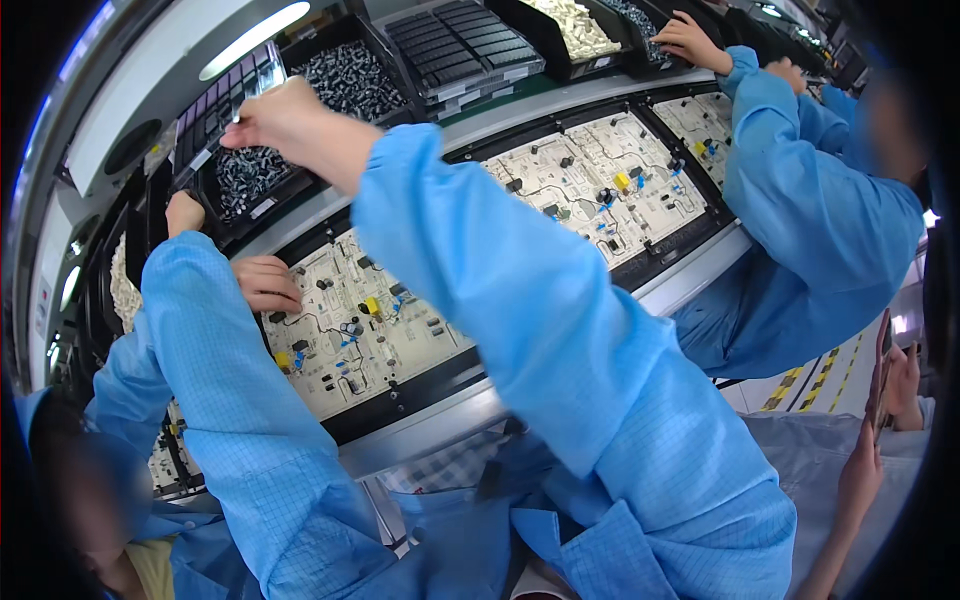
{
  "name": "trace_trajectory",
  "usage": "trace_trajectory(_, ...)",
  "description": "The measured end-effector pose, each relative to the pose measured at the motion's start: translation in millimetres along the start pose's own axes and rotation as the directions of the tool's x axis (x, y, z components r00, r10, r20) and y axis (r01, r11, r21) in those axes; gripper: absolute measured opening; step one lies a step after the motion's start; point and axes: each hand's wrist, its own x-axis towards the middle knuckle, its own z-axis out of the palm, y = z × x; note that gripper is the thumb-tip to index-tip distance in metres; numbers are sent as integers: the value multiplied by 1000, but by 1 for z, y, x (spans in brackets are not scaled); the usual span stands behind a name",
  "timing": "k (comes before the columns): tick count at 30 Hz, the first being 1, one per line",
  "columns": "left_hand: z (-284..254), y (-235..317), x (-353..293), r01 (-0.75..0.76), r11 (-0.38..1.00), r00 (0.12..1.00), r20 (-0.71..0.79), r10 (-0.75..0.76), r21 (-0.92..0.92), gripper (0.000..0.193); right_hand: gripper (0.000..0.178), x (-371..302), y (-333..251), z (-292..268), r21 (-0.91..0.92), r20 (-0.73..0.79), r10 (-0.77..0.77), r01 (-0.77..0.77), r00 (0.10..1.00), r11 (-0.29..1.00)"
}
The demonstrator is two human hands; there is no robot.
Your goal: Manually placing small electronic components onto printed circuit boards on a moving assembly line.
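My right hand (275, 122) is raised over a black bin of small dark metallic parts (250, 180), fingers pinched together. What they hold, if anything, is too small to make out. My left hand (184, 213) is at the near left side of that bin, its fingers mostly hidden. Below my right forearm lies a pale circuit board (330, 365) in a black frame, carrying yellow, blue and black components. Another person's hand (267, 284) rests at this board's upper left corner, coming from behind my left sleeve.
Behind the line stand another bin of dark parts (350, 80), black trays of rectangular parts (465, 50) and a bin of white parts (572, 30). More framed boards (600, 170) continue rightward. A co-worker's hand (690, 42) reaches toward bins; another person holds a phone (880, 375).
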Motion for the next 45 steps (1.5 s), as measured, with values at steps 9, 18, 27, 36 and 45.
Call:
trace_trajectory(9, -17, 7, 5, 39, 999, 992, 119, -42, 34, 30, 25, -143, -140, -82, -505, 187, -69, 156, 980, 849)
trace_trajectory(18, -21, 5, 7, 306, 950, 950, -83, -300, 63, 21, 26, -277, -250, -261, -761, -366, -420, -7, 830, 649)
trace_trajectory(27, -35, -27, -111, 921, -388, -359, -464, -810, -35, 25, 19, -319, -242, -320, -908, -334, -580, -88, 743, 410)
trace_trajectory(36, -58, -13, -84, 920, -380, -344, -668, -659, -98, 36, 24, -334, -250, -322, -901, -354, -553, -115, 754, 419)
trace_trajectory(45, -68, -31, -6, 955, -136, -296, -882, -366, -264, 31, 22, -340, -247, -299, -954, -86, -550, -228, 831, -194)
